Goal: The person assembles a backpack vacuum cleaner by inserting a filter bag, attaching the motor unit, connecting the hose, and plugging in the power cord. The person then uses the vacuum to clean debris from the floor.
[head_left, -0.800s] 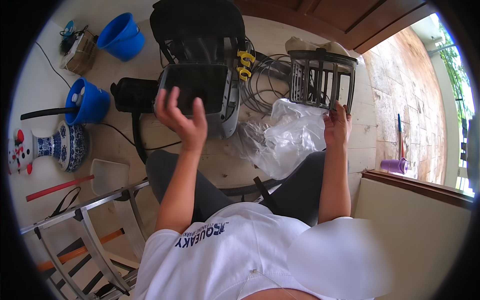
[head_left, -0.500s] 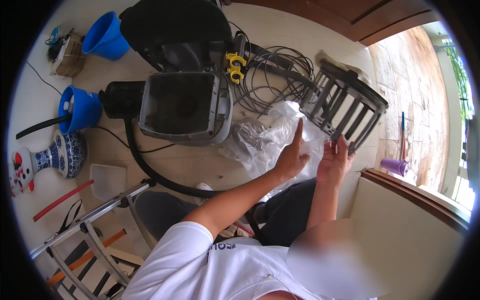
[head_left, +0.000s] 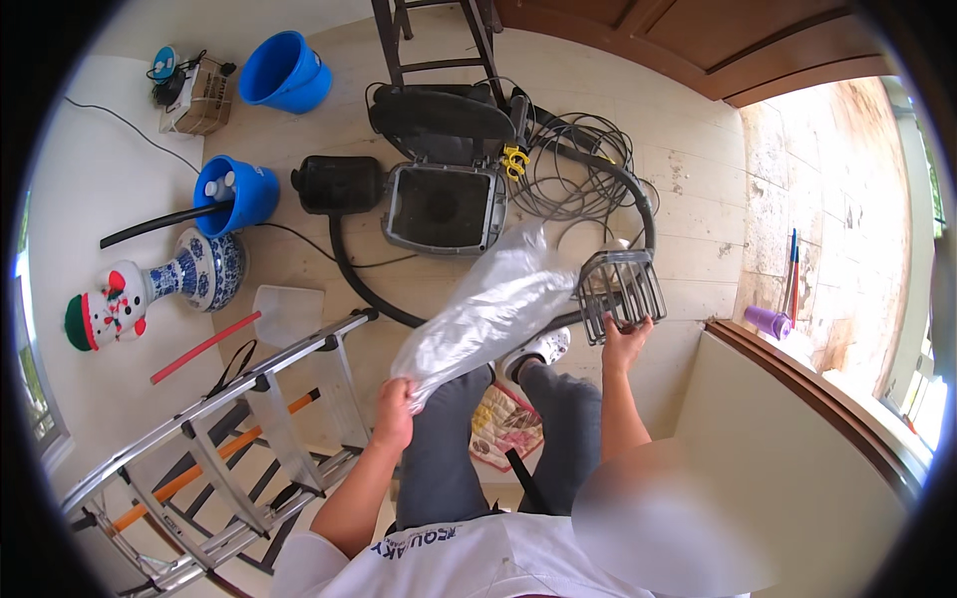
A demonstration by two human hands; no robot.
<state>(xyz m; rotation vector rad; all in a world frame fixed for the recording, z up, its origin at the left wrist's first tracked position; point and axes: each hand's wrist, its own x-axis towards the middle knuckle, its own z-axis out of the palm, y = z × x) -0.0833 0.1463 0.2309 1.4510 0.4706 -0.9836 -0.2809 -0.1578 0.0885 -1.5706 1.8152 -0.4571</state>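
The left hand [head_left: 395,413] is closed on the lower end of a clear plastic bag [head_left: 485,316], which stretches up and to the right across the person's grey-trousered knees. The right hand [head_left: 625,342] grips the lower edge of a dark slatted basket [head_left: 620,290], held just right of the bag's upper end and touching it. A folded metal ladder [head_left: 214,439] lies to the left of the left arm. Farther off on the floor sits an open grey machine [head_left: 443,204] with a black hose [head_left: 361,289] and coiled cable [head_left: 578,169]. Beyond stand two blue buckets [head_left: 287,73] and a patterned vase [head_left: 203,271].
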